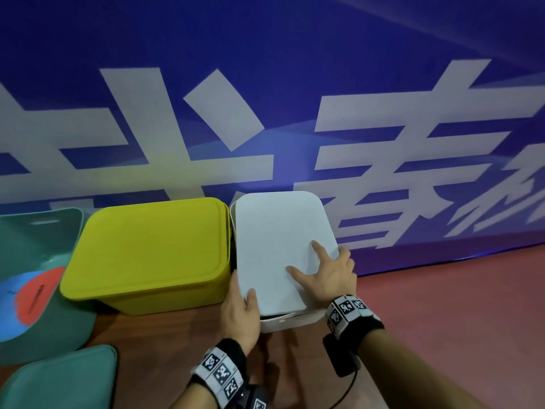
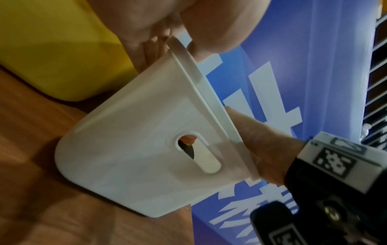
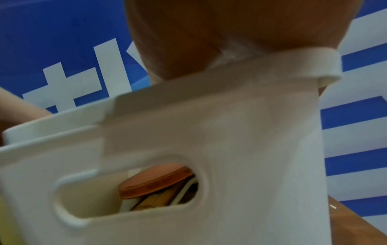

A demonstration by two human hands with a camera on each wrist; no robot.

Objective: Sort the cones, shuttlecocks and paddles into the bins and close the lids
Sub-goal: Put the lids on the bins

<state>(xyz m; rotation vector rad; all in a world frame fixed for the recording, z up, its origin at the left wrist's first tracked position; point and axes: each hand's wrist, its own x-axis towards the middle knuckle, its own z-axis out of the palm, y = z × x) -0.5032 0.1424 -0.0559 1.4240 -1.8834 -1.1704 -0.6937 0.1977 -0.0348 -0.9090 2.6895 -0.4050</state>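
A white lid [image 1: 277, 246] lies slightly askew on the white bin [image 1: 289, 321], with its near edge raised off the rim. My left hand [image 1: 240, 305] grips the lid's near-left corner, thumb on top and fingers down the side. My right hand [image 1: 321, 267] presses flat on the near-right part of the lid, fingers spread. Through the bin's handle slot a red-faced paddle [image 3: 155, 180] shows inside; the left wrist view catches only a sliver of the paddle [image 2: 187, 139]. The yellow bin [image 1: 165, 293] stands to the left with its lid [image 1: 147, 246] on.
At the far left a green bin [image 1: 53, 326] stands with no lid on, with blue and red cones [image 1: 29, 296] inside. Its green lid [image 1: 65, 379] lies on the wooden table [image 1: 182, 349] at the near left. A blue banner wall [image 1: 295, 84] rises right behind the bins.
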